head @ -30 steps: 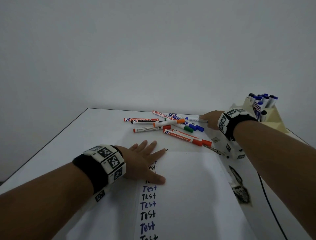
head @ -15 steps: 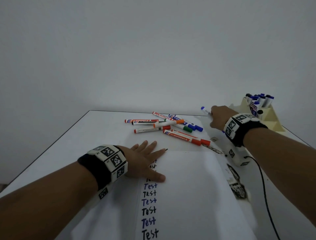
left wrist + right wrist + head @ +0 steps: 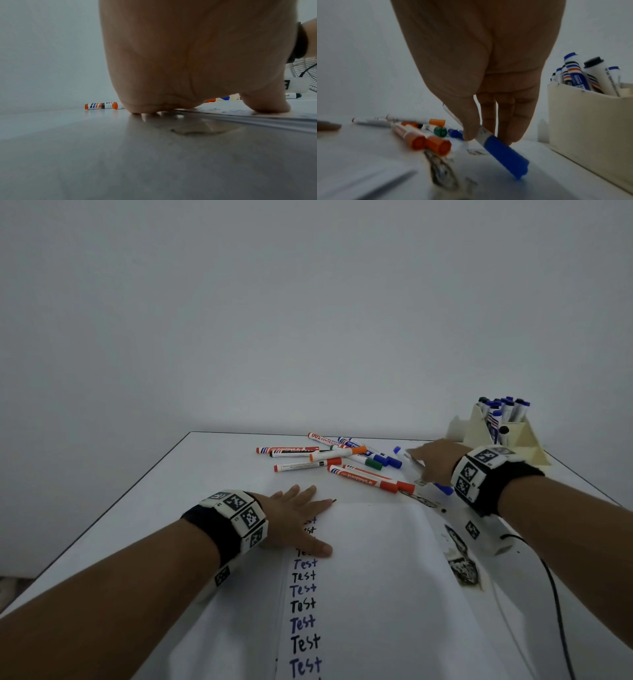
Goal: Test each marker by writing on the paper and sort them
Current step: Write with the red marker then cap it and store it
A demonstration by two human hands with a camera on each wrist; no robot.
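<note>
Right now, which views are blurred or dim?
Head view: dim and grey, yet sharp; the handwritten "Test" column on the white paper sheet is legible. Right wrist view: motion-smeared around the blue-capped white marker. Left wrist view: palm fills it, table soft.

Your pictures are dim and grey, lit softly and evenly with no clear source. The glossy white bench [image 3: 120, 155] gives a faint reflection under your left hand [image 3: 197, 60], which fills the left wrist view close and soft. Beside the cream plastic marker holder [image 3: 590, 115], the blue-capped white marker [image 3: 505, 154] and the bench near it smear with motion blur. The head view bends straight bench edges outward.
</note>
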